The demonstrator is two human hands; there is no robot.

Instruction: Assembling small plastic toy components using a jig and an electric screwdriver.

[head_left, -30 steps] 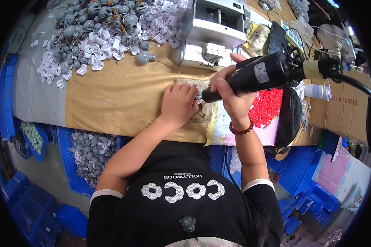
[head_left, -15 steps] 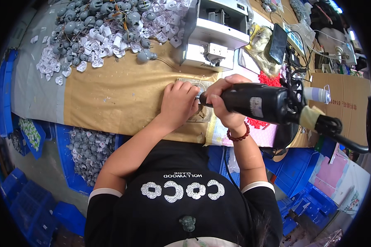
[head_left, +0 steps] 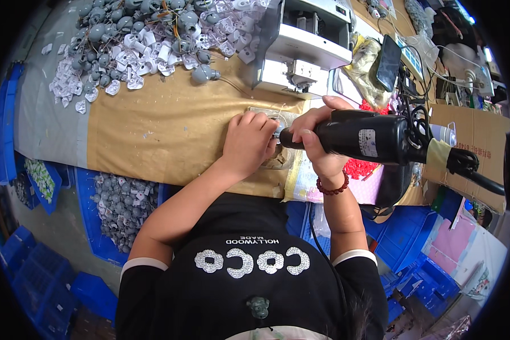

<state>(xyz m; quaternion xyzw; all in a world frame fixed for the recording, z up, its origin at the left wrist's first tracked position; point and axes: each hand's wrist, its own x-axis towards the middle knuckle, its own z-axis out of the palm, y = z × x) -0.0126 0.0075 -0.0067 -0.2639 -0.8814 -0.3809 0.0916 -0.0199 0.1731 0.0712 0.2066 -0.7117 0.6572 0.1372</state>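
My right hand [head_left: 321, 139] is wrapped round a black electric screwdriver [head_left: 351, 136], which lies nearly level with its nose pointing left. The nose meets a small grey part [head_left: 278, 130], mostly hidden by my fingers. My left hand [head_left: 247, 141] is closed on that part, holding it over a flat, pale fixture plate [head_left: 286, 158] on the bench. A thin wire rises at the plate's far side. What exactly the screwdriver's bit touches cannot be made out.
Grey ball-shaped housings with wires [head_left: 187, 22] and white plastic pieces [head_left: 136, 62] are heaped far left. A white machine [head_left: 306, 45] stands beyond my hands. Red small parts [head_left: 361, 168], a phone [head_left: 389, 62] and a cardboard box [head_left: 476, 141] are right. A blue bin [head_left: 99, 232] sits below the bench.
My right hand and the screwdriver have shifted slightly right, and its nose has drawn back a little from my left fingers. My left hand stays nearly in place.
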